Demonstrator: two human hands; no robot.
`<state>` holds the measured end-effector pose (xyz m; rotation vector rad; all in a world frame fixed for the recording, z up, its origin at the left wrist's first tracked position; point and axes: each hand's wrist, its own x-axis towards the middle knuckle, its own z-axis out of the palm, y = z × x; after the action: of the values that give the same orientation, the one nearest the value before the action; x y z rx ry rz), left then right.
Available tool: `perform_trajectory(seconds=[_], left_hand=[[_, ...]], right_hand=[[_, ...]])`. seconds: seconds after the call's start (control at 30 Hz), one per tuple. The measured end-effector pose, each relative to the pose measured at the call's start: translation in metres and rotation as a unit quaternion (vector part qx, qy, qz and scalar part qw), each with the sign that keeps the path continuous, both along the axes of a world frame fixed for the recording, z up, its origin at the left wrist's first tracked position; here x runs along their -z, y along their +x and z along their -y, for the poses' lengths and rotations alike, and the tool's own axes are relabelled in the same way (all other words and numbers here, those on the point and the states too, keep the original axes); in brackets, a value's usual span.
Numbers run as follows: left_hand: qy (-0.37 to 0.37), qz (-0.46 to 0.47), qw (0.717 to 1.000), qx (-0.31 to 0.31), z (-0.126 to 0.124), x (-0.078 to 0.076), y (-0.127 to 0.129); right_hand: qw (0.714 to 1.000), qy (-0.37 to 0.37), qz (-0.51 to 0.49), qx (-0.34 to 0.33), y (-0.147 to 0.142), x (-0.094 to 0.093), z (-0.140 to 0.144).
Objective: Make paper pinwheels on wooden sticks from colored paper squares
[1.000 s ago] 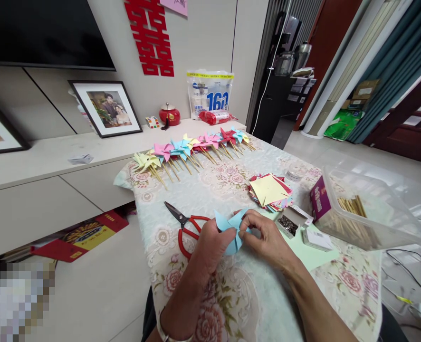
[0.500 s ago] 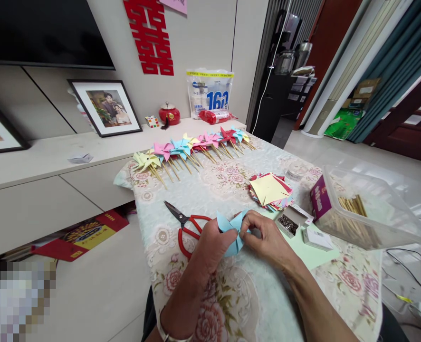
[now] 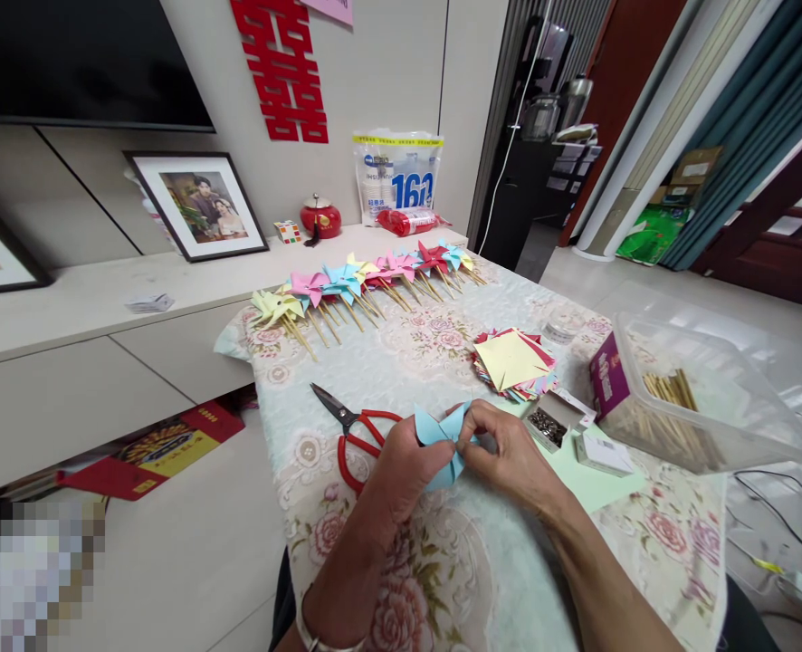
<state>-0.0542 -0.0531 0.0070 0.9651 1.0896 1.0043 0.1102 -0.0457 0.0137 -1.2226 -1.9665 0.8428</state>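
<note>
Over the near middle of the floral tablecloth (image 3: 387,380), the left hand (image 3: 406,460) is gripping a folded light-blue paper pinwheel (image 3: 433,429), and the right hand (image 3: 500,444) is pinching near its centre. Red-handled scissors (image 3: 348,420) are lying just left; metal fasteners (image 3: 546,427) are sitting right; assembled pinwheels (image 3: 342,281) are lining the far left.
</note>
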Motion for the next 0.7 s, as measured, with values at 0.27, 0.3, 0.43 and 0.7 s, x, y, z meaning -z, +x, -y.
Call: perform_trajectory(seconds=[0.27,0.3,0.43,0.7], left_hand=[[-0.001,-0.048,0.999,-0.021,-0.001,0.005,0.001],[-0.002,-0.049,0.998,-0.025,-0.001,0.006,0.001],[-0.018,-0.008,0.999,-0.029,-0.002,0.010,0.000],[-0.073,0.087,0.992,-0.049,0.000,0.000,0.004]], right_hand=[[1.000,-0.008,-0.003,0.002,-0.003,-0.002,0.001],[1.000,-0.009,-0.006,0.002,-0.003,-0.003,0.002],[0.998,-0.031,-0.056,-0.003,0.002,-0.006,0.001],[0.936,-0.037,-0.330,0.118,0.018,0.009,-0.007]])
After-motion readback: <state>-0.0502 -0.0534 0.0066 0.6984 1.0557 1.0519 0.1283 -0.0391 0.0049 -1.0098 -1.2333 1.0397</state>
